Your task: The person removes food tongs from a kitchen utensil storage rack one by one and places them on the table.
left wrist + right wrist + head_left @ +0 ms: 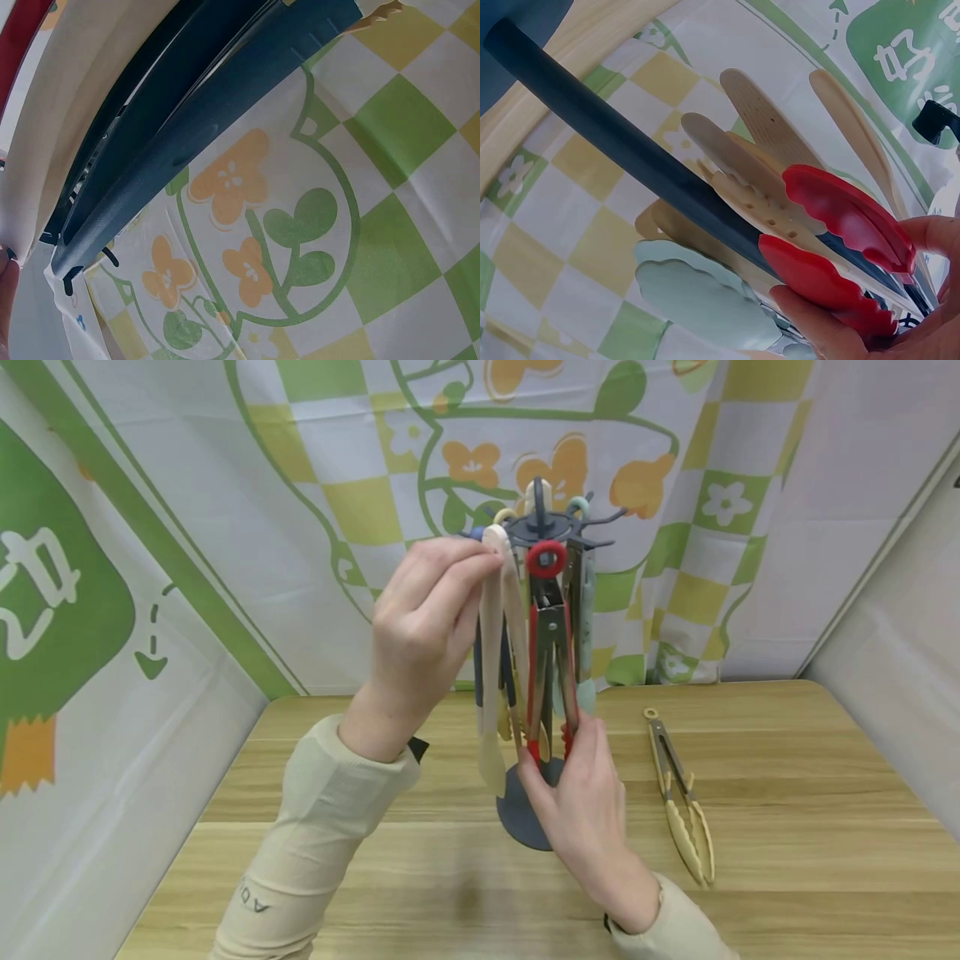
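Note:
A dark utensil stand with hooks around its top carries several hanging tongs. My left hand pinches the upper end of the cream tongs near the hooks. Lower down, my right hand holds the red-tipped tongs, its thumb and fingers on either side of the scalloped red heads. The red ring of these tongs is up at the hooks. Navy-handled tongs hang beside the cream ones, and mint tongs hang on the stand's other side.
Pale yellow tongs lie on the wooden table to the right of the stand. A patterned cloth with flowers and checks hangs behind the table. White side walls close in both sides.

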`<state>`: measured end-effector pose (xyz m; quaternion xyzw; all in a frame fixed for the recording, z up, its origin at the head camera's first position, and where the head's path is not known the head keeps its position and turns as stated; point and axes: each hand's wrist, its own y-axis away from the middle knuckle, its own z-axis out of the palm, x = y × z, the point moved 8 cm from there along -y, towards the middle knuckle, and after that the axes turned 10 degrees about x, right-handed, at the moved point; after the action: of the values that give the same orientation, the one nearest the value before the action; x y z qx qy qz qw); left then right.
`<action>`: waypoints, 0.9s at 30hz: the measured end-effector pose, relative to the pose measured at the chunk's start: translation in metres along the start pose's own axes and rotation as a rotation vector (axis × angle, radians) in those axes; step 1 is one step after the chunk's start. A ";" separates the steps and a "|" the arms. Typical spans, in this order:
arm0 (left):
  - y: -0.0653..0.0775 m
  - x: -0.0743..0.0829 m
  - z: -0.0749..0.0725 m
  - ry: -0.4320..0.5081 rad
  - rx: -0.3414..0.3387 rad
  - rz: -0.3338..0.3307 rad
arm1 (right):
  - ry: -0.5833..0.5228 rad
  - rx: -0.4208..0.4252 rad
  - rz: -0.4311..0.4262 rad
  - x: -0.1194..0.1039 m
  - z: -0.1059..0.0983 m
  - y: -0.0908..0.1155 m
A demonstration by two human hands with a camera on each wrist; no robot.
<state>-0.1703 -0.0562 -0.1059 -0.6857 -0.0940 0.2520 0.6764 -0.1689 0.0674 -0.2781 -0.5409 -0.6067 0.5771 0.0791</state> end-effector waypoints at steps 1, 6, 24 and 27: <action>0.000 0.000 0.000 0.001 -0.001 -0.001 | -0.005 0.003 -0.002 0.000 -0.001 0.000; 0.000 0.000 0.001 0.000 -0.008 -0.001 | -0.025 0.016 0.002 -0.001 -0.005 0.000; 0.000 0.000 0.001 -0.009 0.005 0.009 | 0.015 0.009 0.019 0.018 -0.010 0.004; 0.000 0.000 0.001 -0.008 0.008 0.009 | 0.022 0.009 0.019 0.022 -0.011 0.006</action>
<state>-0.1705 -0.0556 -0.1054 -0.6825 -0.0924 0.2580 0.6776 -0.1667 0.0892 -0.2907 -0.5526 -0.5979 0.5746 0.0829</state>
